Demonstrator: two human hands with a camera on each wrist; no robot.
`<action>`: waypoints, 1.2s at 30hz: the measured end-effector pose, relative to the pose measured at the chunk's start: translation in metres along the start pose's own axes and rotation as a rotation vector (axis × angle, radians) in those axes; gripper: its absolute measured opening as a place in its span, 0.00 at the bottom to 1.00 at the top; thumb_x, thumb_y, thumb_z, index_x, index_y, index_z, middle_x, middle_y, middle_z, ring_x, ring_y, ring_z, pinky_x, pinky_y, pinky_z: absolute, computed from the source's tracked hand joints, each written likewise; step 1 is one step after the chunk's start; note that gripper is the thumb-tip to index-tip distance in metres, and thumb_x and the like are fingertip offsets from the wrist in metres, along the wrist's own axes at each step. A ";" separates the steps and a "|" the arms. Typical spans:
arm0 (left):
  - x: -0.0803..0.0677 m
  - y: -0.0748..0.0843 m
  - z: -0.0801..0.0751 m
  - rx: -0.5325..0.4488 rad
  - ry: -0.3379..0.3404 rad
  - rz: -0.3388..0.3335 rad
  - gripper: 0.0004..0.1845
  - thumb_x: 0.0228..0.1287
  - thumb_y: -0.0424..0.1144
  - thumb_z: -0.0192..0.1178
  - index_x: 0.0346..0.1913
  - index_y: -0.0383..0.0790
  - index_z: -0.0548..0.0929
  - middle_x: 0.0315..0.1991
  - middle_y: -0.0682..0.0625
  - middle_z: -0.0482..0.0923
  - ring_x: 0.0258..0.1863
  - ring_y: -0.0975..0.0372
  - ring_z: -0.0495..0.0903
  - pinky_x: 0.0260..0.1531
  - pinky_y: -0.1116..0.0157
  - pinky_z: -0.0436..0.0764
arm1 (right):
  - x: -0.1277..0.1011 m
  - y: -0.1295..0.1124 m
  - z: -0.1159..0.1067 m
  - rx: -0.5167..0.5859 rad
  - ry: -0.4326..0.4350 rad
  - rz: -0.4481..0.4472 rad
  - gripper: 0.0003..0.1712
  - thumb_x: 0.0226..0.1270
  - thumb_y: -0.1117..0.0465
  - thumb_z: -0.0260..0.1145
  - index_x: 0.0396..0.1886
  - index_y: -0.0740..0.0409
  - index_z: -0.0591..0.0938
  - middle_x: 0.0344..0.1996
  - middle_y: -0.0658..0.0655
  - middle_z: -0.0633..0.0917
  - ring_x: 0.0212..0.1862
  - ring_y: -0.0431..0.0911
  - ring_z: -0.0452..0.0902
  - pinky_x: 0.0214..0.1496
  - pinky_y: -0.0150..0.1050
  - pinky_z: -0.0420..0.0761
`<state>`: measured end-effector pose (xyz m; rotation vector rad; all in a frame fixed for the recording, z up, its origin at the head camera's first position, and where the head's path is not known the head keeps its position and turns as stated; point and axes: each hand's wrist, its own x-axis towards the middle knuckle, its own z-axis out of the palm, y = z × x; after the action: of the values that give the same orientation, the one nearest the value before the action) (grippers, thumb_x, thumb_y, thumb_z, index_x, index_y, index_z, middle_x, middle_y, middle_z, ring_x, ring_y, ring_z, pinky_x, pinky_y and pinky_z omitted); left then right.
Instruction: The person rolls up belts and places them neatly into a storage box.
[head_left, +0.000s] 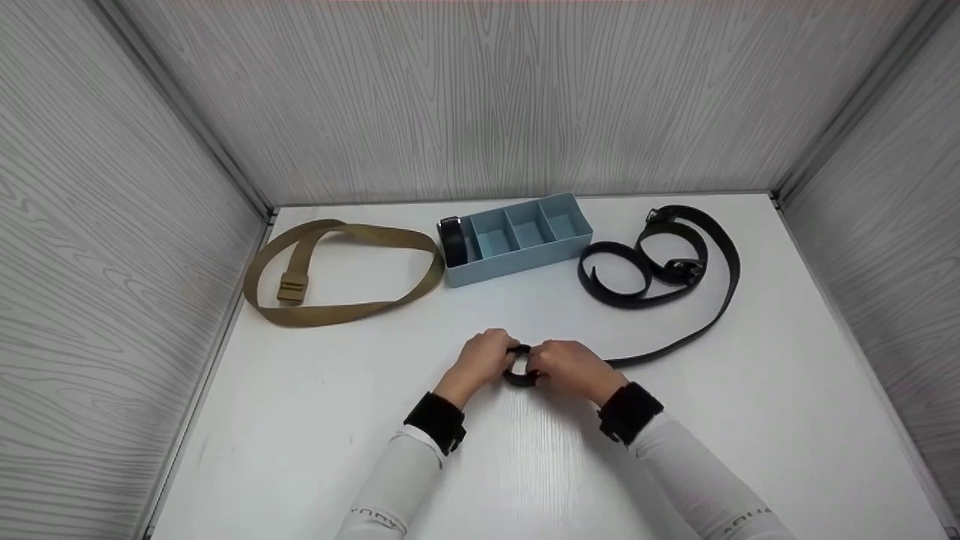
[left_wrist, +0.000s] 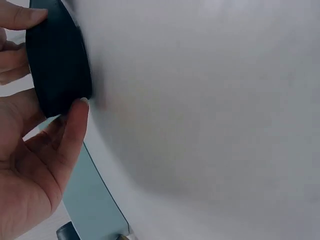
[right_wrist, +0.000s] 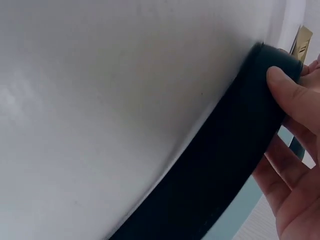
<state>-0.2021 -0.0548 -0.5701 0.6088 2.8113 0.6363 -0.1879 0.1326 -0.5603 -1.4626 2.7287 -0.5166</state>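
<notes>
Rolling of a long black leather belt (head_left: 660, 262) seems the step in hand. Left hand (head_left: 484, 360) and right hand (head_left: 570, 367) both pinch its small coiled end (head_left: 519, 367) with curled fingers, low on the white table (head_left: 337, 420); the loose tail trails away to the right. Next turns probably need a steady grip. Farther back stands a pale blue divided plastic tray (head_left: 517, 247), one rolled dark belt (head_left: 452, 240) inside, and a tan webbing belt (head_left: 337, 270) lies to the left; nothing blocks.
</notes>
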 end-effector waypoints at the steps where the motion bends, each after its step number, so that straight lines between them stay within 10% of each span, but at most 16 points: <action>1: 0.000 0.000 0.000 0.022 -0.001 0.029 0.06 0.64 0.31 0.62 0.30 0.43 0.85 0.28 0.52 0.77 0.27 0.61 0.72 0.30 0.62 0.72 | 0.001 -0.001 0.000 -0.015 0.000 -0.002 0.09 0.47 0.72 0.74 0.24 0.54 0.85 0.24 0.48 0.82 0.27 0.43 0.75 0.30 0.38 0.75; 5: -0.003 0.002 0.002 0.071 0.031 0.052 0.06 0.65 0.33 0.60 0.31 0.42 0.85 0.29 0.50 0.79 0.29 0.59 0.76 0.31 0.59 0.75 | 0.004 -0.006 0.005 -0.079 -0.002 0.020 0.07 0.50 0.65 0.74 0.22 0.51 0.84 0.21 0.47 0.81 0.24 0.44 0.74 0.26 0.40 0.74; 12: -0.008 0.003 0.005 0.025 0.094 -0.120 0.09 0.63 0.32 0.61 0.25 0.38 0.80 0.24 0.47 0.80 0.23 0.58 0.76 0.26 0.59 0.75 | 0.007 -0.013 0.011 -0.156 0.073 0.036 0.06 0.54 0.62 0.74 0.24 0.52 0.83 0.23 0.51 0.82 0.23 0.48 0.76 0.25 0.44 0.76; 30: 0.001 -0.008 -0.008 0.103 -0.013 0.049 0.06 0.64 0.34 0.62 0.29 0.39 0.85 0.28 0.49 0.81 0.27 0.59 0.75 0.32 0.60 0.76 | 0.013 -0.009 0.008 -0.109 0.009 0.020 0.09 0.51 0.71 0.71 0.22 0.52 0.85 0.21 0.49 0.81 0.23 0.46 0.74 0.27 0.40 0.73; 36: -0.002 -0.008 -0.005 0.002 0.043 -0.098 0.08 0.62 0.33 0.63 0.25 0.36 0.79 0.23 0.48 0.76 0.22 0.59 0.70 0.27 0.61 0.73 | 0.019 -0.013 0.012 -0.200 0.054 0.045 0.06 0.51 0.66 0.73 0.23 0.51 0.85 0.20 0.51 0.83 0.23 0.47 0.77 0.26 0.43 0.76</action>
<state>-0.2043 -0.0638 -0.5689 0.4588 2.8613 0.6359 -0.1861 0.1065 -0.5650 -1.4409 2.9223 -0.2936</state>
